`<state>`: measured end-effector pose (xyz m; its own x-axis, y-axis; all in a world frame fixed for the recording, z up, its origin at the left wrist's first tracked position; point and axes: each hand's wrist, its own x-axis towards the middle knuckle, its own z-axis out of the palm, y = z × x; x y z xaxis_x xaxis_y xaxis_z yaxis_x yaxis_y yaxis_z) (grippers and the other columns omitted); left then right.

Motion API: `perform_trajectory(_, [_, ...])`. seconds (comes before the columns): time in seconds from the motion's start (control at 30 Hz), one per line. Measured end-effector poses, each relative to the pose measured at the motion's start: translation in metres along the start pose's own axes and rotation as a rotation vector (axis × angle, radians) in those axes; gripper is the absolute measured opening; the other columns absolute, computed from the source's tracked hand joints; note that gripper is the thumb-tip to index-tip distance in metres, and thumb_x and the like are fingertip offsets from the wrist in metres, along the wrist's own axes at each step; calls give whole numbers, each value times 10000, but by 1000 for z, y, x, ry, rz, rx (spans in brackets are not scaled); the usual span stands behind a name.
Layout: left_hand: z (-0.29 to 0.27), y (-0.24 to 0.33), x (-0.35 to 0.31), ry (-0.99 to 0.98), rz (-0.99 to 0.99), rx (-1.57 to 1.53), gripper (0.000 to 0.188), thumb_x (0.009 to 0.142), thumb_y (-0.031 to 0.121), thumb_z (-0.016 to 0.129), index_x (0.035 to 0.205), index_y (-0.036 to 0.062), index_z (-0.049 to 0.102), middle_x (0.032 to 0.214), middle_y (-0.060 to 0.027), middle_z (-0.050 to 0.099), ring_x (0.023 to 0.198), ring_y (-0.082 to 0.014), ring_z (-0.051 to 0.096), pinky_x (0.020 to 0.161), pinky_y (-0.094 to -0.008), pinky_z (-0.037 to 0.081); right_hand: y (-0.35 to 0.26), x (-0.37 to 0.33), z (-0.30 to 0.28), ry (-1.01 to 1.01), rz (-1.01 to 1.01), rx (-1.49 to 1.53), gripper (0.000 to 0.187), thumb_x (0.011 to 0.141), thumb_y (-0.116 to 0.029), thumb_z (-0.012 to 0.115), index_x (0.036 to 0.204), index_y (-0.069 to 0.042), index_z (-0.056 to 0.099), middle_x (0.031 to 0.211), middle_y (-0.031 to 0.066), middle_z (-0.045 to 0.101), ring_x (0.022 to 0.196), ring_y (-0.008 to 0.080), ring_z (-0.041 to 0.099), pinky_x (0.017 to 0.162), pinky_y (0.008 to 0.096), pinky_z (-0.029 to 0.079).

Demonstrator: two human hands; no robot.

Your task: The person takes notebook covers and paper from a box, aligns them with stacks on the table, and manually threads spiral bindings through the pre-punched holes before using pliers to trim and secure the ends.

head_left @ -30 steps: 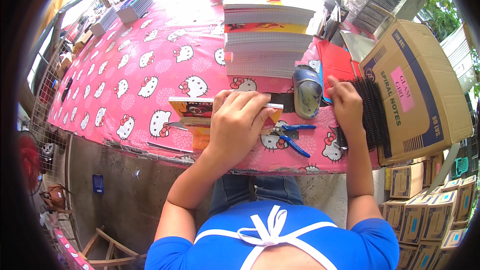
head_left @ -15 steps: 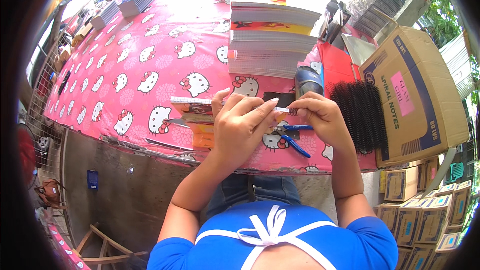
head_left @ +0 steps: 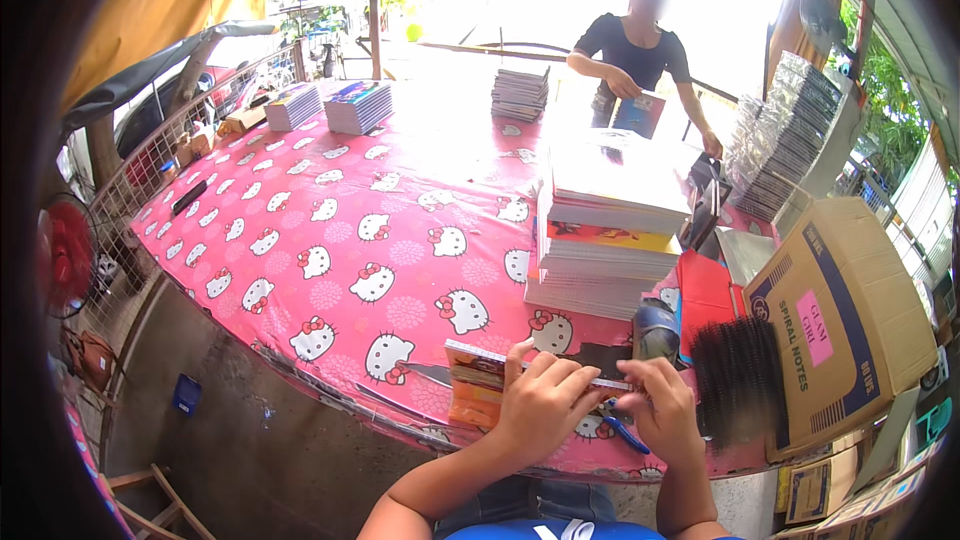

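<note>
A notebook [head_left: 474, 385] with an orange and red cover stands on the table's near edge, its pale bound edge turned up. My left hand [head_left: 545, 402] is wrapped over it from above, fingers lying along that edge. At the notebook's right end, my right hand [head_left: 662, 412] has thumb and fingers curled together; what they pinch is too small to make out. Blue-handled pliers [head_left: 626, 432] lie under my right hand, partly covered by it. Close to its right is a heap of black spiral binding coils [head_left: 738, 380].
A tall notebook stack [head_left: 605, 250] stands ahead, a cardboard box [head_left: 840, 320] at right. Smaller stacks [head_left: 358, 108] sit far left on the pink tablecloth [head_left: 330, 210]. Across the table a person in a dark top [head_left: 645, 55] holds a blue booklet [head_left: 638, 115].
My view has tilted up, bringing the person across the table into sight. My left hand stays on the notebook; my right hand stays at its right end, fingers shifted slightly.
</note>
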<state>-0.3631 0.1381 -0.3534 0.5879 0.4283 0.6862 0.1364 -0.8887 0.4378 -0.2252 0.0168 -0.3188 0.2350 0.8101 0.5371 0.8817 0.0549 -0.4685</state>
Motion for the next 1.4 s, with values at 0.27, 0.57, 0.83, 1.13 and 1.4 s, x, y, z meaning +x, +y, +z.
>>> perform_trajectory(0.27, [5,-3,-6,78,29,-35,214,749,273,742,915,142,711,818,16,659,789,-144,590,975,-433,297,-11,1,4,51,83,-36,81,835,-106,656,856,-31,637,787,117,605,715,266,633,598,358,494])
perform_trajectory(0.57, [-5,-2,-2,-38,68,-96,296,760,219,729,1024,102,666,906,-19,634,865,-172,580,981,-433,293,102,37,1,-452,718,-517,655,788,-611,586,912,29,657,916,284,637,891,403,636,747,463,484])
perform_trajectory(0.83, [-14,-7,-12,47,5,-5,304,695,252,779,938,114,662,936,-12,636,980,-191,584,1035,-429,273,126,8,-27,-65,701,-65,400,717,-160,677,1026,85,615,868,177,686,829,212,677,763,308,521])
perform_trajectory(1.13, [-13,-8,-3,50,-34,-17,230,633,224,802,785,139,652,832,19,641,879,-173,594,1025,-450,268,98,22,-14,-78,367,141,351,769,-142,733,1052,18,601,1010,104,641,925,196,606,837,342,489])
perform_trajectory(1.4, [-13,-11,-2,22,-31,-87,234,654,246,794,809,137,657,770,16,642,839,-178,592,1024,-432,278,164,9,-2,-196,482,721,298,817,-240,729,965,-25,586,895,44,613,828,110,568,772,276,487])
